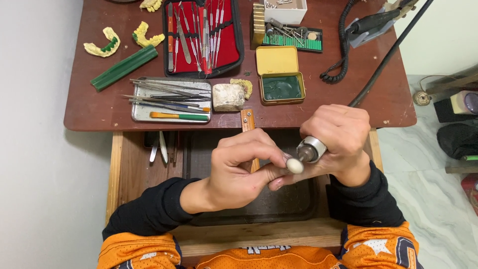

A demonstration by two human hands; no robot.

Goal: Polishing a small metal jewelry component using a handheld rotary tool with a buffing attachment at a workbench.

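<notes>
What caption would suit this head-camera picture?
Right hand holds a rotary handpiece against a small piece pinched in the left hand over an open drawer.

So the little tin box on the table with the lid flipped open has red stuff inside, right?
Not quite. The head view shows the small tin on the table with its yellow lid flipped open, but the stuff inside is dark green, not red. The red you may mean is the lining of the tool case beside it.

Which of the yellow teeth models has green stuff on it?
The curved yellow model with green at the far left of the table. The other model beside it and the one at the top edge are plain yellow.
</notes>
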